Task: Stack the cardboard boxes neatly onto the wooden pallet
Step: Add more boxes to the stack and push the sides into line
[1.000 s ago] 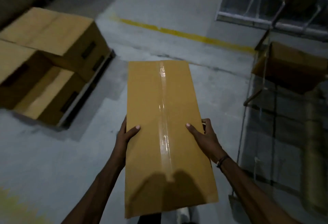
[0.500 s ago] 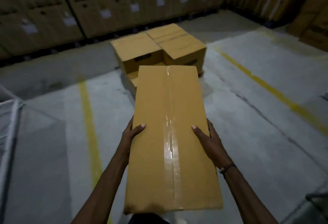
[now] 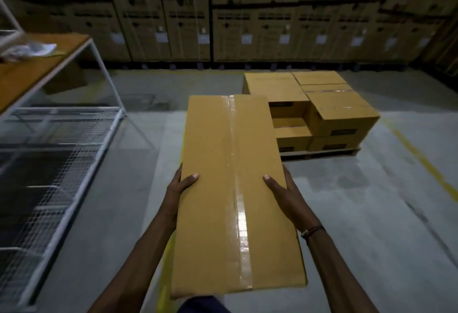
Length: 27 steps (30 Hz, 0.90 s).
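1. The left hand [image 3: 179,190] grips the carried box's [image 3: 235,188] left edge, thumb curled on top.
2. The right hand [image 3: 285,193] grips its right edge likewise.
3. At 1 o'clock, well apart, the pallet [image 3: 319,153] already bears stacked boxes [image 3: 342,112]; this 1 is not yet placed.

Wooden pallet [image 3: 319,154] mostly hidden under boxes [image 3: 339,112], wall labels [image 3: 246,39] unreadable
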Each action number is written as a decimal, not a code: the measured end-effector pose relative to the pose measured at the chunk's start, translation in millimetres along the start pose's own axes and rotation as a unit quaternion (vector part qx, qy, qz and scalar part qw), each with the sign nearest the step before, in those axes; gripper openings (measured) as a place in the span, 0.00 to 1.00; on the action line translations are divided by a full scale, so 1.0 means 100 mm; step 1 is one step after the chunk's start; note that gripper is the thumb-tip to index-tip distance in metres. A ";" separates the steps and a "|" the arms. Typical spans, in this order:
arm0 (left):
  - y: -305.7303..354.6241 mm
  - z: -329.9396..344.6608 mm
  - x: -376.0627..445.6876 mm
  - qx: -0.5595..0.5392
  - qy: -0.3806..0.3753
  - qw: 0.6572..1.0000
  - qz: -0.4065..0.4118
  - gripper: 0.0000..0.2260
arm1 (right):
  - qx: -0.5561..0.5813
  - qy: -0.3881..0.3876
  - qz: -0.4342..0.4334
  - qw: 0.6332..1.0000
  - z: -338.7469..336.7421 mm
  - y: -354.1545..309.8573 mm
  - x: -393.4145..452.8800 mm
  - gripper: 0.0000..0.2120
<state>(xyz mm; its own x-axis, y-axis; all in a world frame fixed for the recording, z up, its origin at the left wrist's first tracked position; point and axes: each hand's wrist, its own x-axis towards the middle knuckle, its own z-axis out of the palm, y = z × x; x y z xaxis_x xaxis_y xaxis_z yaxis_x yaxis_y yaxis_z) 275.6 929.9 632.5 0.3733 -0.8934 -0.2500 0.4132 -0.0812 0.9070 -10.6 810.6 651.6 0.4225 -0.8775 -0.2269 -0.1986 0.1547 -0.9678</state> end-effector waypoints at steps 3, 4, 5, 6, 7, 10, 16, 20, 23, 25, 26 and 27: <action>0.24 -0.48 0.17 -0.003 0.012 1.000 0.016 0.27 | 0.003 -0.021 -0.002 1.000 0.48 -0.15 0.30 0.36; 0.31 -0.64 0.22 -0.006 0.016 1.000 0.023 0.27 | 0.005 -0.028 -0.004 1.000 0.64 -0.20 0.41 0.36; 0.39 -0.78 0.28 -0.008 0.020 0.999 0.029 0.26 | 0.005 -0.034 -0.007 0.999 0.79 -0.24 0.50 0.36; 0.45 -0.92 0.33 -0.010 0.023 0.999 0.033 0.26 | 0.004 -0.039 -0.010 0.999 0.94 -0.30 0.59 0.36; 0.52 -1.06 0.39 -0.013 0.024 0.999 0.038 0.26 | 0.005 -0.044 -0.013 0.999 1.08 -0.36 0.68 0.36; 0.71 -1.41 0.57 -0.026 0.036 0.998 0.051 0.25 | 0.000 -0.050 -0.021 0.999 1.47 -0.50 0.96 0.36; 0.98 -1.86 1.06 -0.020 0.068 0.996 0.059 0.26 | -0.007 -0.058 -0.028 0.998 1.99 -0.74 1.58 0.34; 1.13 -2.07 1.58 -0.014 0.084 0.995 0.059 0.27 | -0.008 -0.047 -0.015 0.999 2.21 -0.79 2.18 0.37; 1.28 -2.22 2.10 -0.004 0.084 0.995 0.058 0.27 | -0.011 -0.043 -0.017 0.999 2.35 -0.83 2.74 0.32; 1.41 -2.31 2.49 0.004 0.085 0.995 0.061 0.27 | -0.006 -0.034 -0.020 0.999 2.44 -0.90 3.12 0.25; 1.48 -2.35 2.70 0.007 0.083 0.995 0.062 0.27 | -0.007 -0.032 -0.019 0.999 2.48 -0.95 3.31 0.25; 1.55 -2.38 2.91 0.010 0.081 0.995 0.063 0.28 | -0.008 -0.032 -0.015 0.999 2.51 -0.99 3.52 0.28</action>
<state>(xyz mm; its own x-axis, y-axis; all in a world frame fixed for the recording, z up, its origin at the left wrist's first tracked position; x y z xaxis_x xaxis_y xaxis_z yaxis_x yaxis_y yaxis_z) 645.7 762.4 619.7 0.5510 -0.8140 -0.1838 0.3387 0.0168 0.9408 379.6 599.8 640.2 0.4842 -0.8508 -0.2041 -0.1986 0.1203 -0.9727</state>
